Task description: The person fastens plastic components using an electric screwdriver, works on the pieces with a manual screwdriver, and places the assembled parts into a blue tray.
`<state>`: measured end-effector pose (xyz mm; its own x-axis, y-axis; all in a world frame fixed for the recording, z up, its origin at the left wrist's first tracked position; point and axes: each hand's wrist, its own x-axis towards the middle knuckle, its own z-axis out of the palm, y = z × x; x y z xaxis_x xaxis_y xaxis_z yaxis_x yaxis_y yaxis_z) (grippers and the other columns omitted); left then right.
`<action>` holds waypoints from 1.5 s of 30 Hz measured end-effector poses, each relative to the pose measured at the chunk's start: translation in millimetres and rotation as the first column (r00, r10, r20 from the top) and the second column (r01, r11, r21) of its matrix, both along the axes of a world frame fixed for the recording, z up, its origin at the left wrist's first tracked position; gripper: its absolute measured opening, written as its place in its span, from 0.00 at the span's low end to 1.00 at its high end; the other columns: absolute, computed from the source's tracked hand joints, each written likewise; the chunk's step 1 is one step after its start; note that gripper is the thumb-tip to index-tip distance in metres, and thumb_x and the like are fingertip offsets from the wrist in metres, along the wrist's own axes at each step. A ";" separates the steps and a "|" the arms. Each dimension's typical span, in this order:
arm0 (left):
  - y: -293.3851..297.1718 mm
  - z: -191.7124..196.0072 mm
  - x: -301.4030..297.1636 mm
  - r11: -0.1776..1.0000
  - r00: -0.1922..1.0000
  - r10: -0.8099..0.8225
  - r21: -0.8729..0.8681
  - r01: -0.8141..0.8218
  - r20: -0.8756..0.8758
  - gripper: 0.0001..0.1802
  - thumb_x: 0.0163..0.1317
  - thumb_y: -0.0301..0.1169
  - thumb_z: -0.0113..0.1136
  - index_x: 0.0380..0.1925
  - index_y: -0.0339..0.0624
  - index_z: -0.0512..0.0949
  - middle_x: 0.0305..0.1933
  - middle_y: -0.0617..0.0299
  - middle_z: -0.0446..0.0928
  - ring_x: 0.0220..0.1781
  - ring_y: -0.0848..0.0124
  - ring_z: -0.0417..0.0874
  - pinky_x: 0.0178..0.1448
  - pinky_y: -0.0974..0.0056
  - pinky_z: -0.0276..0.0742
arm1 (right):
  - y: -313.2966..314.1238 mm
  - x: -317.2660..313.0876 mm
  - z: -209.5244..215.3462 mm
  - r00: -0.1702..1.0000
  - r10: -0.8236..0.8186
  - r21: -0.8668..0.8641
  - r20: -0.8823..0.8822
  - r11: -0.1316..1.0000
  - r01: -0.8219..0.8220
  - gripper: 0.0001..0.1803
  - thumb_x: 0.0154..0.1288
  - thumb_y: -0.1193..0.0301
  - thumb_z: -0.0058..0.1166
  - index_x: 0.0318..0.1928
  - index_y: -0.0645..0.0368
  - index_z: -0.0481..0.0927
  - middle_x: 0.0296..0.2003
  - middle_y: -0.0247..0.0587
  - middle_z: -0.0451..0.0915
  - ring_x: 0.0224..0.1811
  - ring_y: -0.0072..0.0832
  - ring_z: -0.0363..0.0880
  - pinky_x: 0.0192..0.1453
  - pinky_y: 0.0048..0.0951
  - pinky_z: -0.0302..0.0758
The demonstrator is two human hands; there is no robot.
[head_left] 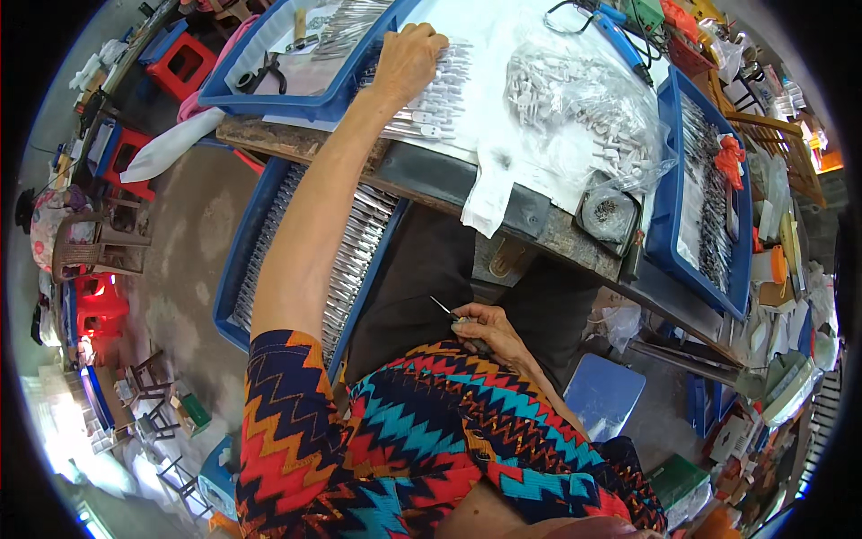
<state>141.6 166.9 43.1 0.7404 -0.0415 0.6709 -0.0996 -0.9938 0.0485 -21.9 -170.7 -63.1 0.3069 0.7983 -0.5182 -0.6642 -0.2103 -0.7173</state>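
My left hand (409, 56) reaches far forward and rests palm down on a row of small white and metal parts (440, 94) laid on the white sheet of the workbench (539, 225). Its fingers are spread over the parts and grip nothing I can see. My right hand (489, 331) stays low near my lap, fingers closed on a thin screwdriver-like tool (446, 311) whose metal tip points up and left.
A clear bag of white plastic pieces (584, 103) lies on the bench. Blue trays of metal parts stand at the back left (269, 94), the right (682, 225) and below the bench on my left (247, 260). A small round tin (606, 214) sits near the bench edge. Red stools (184, 58) stand at left.
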 end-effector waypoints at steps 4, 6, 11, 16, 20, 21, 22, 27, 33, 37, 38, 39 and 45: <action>0.4 0.0 4.0 0.981 0.994 -0.005 0.195 -0.016 0.111 0.07 0.53 0.24 0.52 0.34 0.40 0.75 0.29 0.56 0.75 0.33 0.58 0.76 0.35 0.61 0.71 | 2.7 4.0 -0.9 1.000 -0.002 0.001 -0.010 1.000 0.002 0.14 0.55 0.73 0.58 0.41 0.67 0.74 0.22 0.34 0.73 0.17 0.13 0.67 0.18 0.13 0.62; -1.3 3.1 5.9 0.987 0.994 -0.009 0.159 -0.008 0.106 0.04 0.50 0.23 0.51 0.27 0.41 0.73 0.28 0.58 0.72 0.34 0.62 0.74 0.38 0.60 0.66 | 4.3 3.9 -0.6 1.000 -0.006 -0.011 -0.008 1.000 0.006 0.14 0.55 0.73 0.58 0.41 0.67 0.74 0.22 0.34 0.73 0.16 0.13 0.67 0.18 0.13 0.62; -0.7 2.2 3.2 0.992 0.994 -0.007 0.127 -0.007 0.112 0.04 0.47 0.24 0.48 0.24 0.43 0.71 0.28 0.58 0.70 0.38 0.62 0.72 0.44 0.57 0.59 | 7.1 6.2 2.2 1.000 -0.002 -0.025 -0.004 1.000 0.001 0.15 0.55 0.73 0.57 0.41 0.68 0.74 0.22 0.33 0.74 0.17 0.12 0.67 0.19 0.13 0.63; -1.5 -0.2 -6.2 0.995 0.983 0.007 0.101 -0.026 0.185 0.06 0.48 0.22 0.46 0.29 0.41 0.68 0.29 0.56 0.71 0.38 0.60 0.72 0.47 0.56 0.59 | 3.3 0.1 0.8 1.000 0.002 -0.015 0.000 1.000 -0.002 0.15 0.55 0.73 0.57 0.42 0.67 0.74 0.22 0.32 0.73 0.18 0.12 0.67 0.20 0.14 0.63; -2.2 -1.5 -16.3 0.999 0.972 -0.041 0.016 0.038 0.231 0.07 0.50 0.21 0.44 0.30 0.39 0.68 0.28 0.53 0.72 0.36 0.56 0.73 0.46 0.55 0.61 | 1.8 -3.2 2.9 0.999 0.029 -0.022 0.030 0.999 -0.028 0.15 0.55 0.72 0.57 0.43 0.66 0.73 0.21 0.31 0.74 0.18 0.12 0.67 0.20 0.14 0.63; -5.3 -0.7 -19.6 0.999 0.975 -0.039 0.002 0.040 0.218 0.07 0.50 0.21 0.44 0.30 0.39 0.68 0.28 0.53 0.72 0.36 0.56 0.73 0.46 0.55 0.61 | 0.6 -4.3 3.1 0.999 0.028 -0.036 0.016 0.999 -0.027 0.15 0.55 0.72 0.57 0.43 0.66 0.73 0.21 0.31 0.74 0.18 0.12 0.67 0.20 0.14 0.63; -6.2 2.7 -19.5 0.998 0.960 -0.059 -0.012 0.065 0.273 0.08 0.50 0.21 0.44 0.31 0.38 0.69 0.29 0.52 0.73 0.36 0.54 0.73 0.46 0.55 0.62 | 1.5 -2.7 3.4 0.999 0.014 -0.047 0.040 0.999 -0.012 0.15 0.55 0.72 0.57 0.43 0.66 0.74 0.21 0.31 0.74 0.18 0.12 0.67 0.20 0.14 0.62; -36.9 29.4 -49.3 0.982 0.794 -0.163 0.022 0.186 0.585 0.13 0.49 0.19 0.45 0.37 0.34 0.71 0.33 0.48 0.74 0.40 0.51 0.74 0.44 0.54 0.68 | 0.4 -1.6 6.7 0.992 0.053 -0.085 0.117 0.995 -0.043 0.16 0.54 0.72 0.56 0.43 0.65 0.76 0.21 0.30 0.74 0.19 0.11 0.67 0.21 0.15 0.62; -109.2 17.9 -152.5 0.929 0.926 -0.190 -0.246 0.277 0.327 0.15 0.50 0.15 0.45 0.41 0.30 0.67 0.37 0.45 0.69 0.35 0.50 0.73 0.35 0.59 0.70 | 1.5 -1.2 13.8 0.991 0.038 0.059 0.132 0.997 -0.046 0.16 0.60 0.70 0.50 0.47 0.67 0.75 0.21 0.33 0.72 0.18 0.14 0.64 0.22 0.16 0.62; -134.0 -36.1 -215.8 0.790 0.993 -0.116 -0.606 0.093 0.001 0.10 0.56 0.23 0.49 0.39 0.40 0.72 0.26 0.60 0.73 0.26 0.66 0.74 0.30 0.68 0.68 | -0.8 -6.8 16.4 0.989 0.037 0.025 0.141 0.999 -0.041 0.16 0.61 0.70 0.50 0.47 0.67 0.74 0.22 0.34 0.72 0.20 0.15 0.65 0.21 0.15 0.61; -137.2 -42.5 -232.5 0.791 0.994 -0.106 -0.606 0.086 0.003 0.10 0.56 0.23 0.49 0.39 0.40 0.72 0.26 0.60 0.73 0.26 0.66 0.74 0.30 0.68 0.68 | -0.2 -10.6 19.7 0.988 0.014 0.035 0.157 0.999 -0.020 0.17 0.61 0.69 0.50 0.48 0.68 0.74 0.22 0.34 0.72 0.20 0.15 0.65 0.21 0.16 0.61; -140.8 -50.7 -245.1 0.606 0.973 -0.141 -0.793 -0.062 -0.184 0.09 0.56 0.23 0.48 0.38 0.37 0.71 0.27 0.55 0.74 0.28 0.60 0.76 0.34 0.62 0.69 | -0.3 -13.5 22.8 0.984 -0.016 0.041 0.176 0.999 0.009 0.18 0.61 0.69 0.49 0.48 0.68 0.73 0.22 0.34 0.72 0.20 0.15 0.65 0.21 0.16 0.61; -148.8 -90.5 -277.0 0.241 0.862 -0.377 -0.934 -0.263 -0.340 0.15 0.58 0.22 0.46 0.46 0.31 0.67 0.24 0.66 0.68 0.21 0.81 0.64 0.25 0.75 0.62 | 1.1 -25.6 39.3 0.955 -0.084 -0.010 0.284 0.996 0.090 0.15 0.57 0.71 0.49 0.43 0.69 0.73 0.22 0.33 0.72 0.20 0.16 0.64 0.26 0.18 0.61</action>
